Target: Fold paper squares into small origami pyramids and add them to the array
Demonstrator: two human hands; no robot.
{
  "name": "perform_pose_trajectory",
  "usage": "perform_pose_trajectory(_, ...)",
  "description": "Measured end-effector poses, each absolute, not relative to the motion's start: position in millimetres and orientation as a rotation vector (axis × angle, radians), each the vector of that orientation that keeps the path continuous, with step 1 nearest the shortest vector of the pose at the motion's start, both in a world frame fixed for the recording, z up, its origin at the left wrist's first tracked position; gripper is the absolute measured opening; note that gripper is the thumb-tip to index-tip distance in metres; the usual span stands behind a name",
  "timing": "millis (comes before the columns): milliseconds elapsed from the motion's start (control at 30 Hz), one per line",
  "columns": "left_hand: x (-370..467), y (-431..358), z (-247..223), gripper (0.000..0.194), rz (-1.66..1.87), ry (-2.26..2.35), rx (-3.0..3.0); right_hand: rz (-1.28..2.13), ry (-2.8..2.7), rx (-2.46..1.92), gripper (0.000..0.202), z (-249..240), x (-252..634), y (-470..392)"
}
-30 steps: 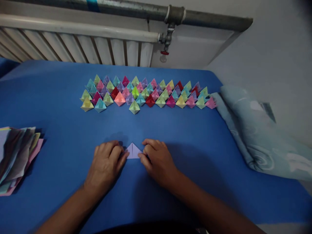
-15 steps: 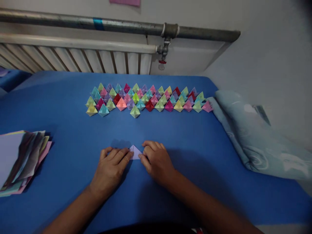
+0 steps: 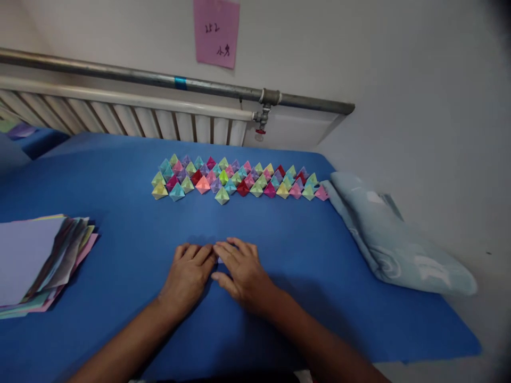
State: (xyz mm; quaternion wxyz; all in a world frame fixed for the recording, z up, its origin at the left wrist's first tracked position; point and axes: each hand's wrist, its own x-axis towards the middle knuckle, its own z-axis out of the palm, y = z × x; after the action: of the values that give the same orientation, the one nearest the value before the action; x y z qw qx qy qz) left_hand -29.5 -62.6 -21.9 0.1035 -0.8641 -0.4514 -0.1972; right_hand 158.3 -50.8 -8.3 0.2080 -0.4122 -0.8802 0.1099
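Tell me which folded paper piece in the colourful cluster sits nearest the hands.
The pale-green folded paper piece jutting out alone at the very front; all others sit farther back.

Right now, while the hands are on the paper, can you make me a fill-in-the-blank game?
1. The left hand and right hand mostly cover a lilac paper on the ____ tabletop.
2. The paper stack lies nearer the ____ hand.
3. The radiator valve handle is ____.
4. The wall note is ____.

Missing words: blue; left; red; pink.
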Motion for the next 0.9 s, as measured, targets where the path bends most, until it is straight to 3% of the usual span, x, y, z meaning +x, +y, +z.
perform_pose_trajectory(333,-47.9,-67.3,-28.9,0.036,-0.596,-1.198,-2.602,0.334,-2.675,-1.324,0.048,-8.4,153.4,-46.0)
perform_pose_trajectory(567,-67.3,-87.1,-23.0,0.046,-0.425,-1.204,-2.573,0.288,-2.775,-1.262,0.048,-3.1,158.1,-43.5)
perform_pose_trajectory(900,-55.2,-103.1,-17.5,0.043,-0.372,-1.343,-2.456,0.320,-2.793,-1.273,0.047,2.1,158.2,-42.3)
